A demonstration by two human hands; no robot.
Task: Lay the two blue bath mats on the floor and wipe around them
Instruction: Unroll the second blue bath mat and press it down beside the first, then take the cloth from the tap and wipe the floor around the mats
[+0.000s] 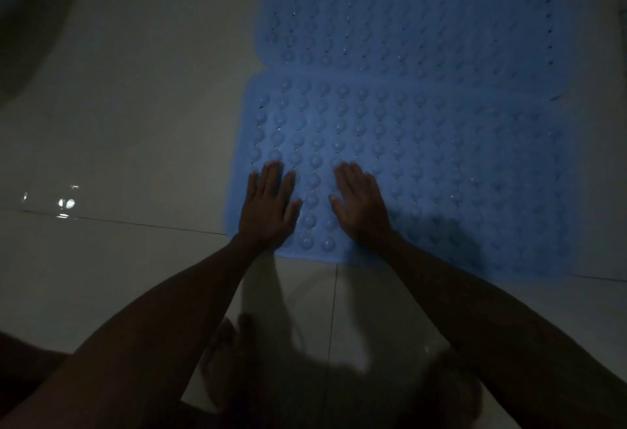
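Hands flat on blue rubber, seen from above in a dim room. My left hand and my right hand lie side by side, just below the middle of the frame, palms down on the near bath mat. The grip of each is spread: fingers straight and close together, thumbs out, holding nothing, only pressing. My forearms reach in from the bottom corners.

The near bath mat fills the centre and right of the frame, its surface covered in rows of rounded bumps and small holes. Its near edge runs just behind my wrists. The far bath mat lies in the upper right, and its near edge meets the first mat's far edge; whether they overlap there I cannot tell. Both lie on the pale tiled floor, which shines on the left with a small bright glint that may be water. My bare foot shows in shadow at the bottom centre.

I judge the step in hand to be pressing the near mat down. To do it well, I should push with flat palms and work outward from this near left corner, so the mat seats evenly with no lifted edge. No cloth is in view.
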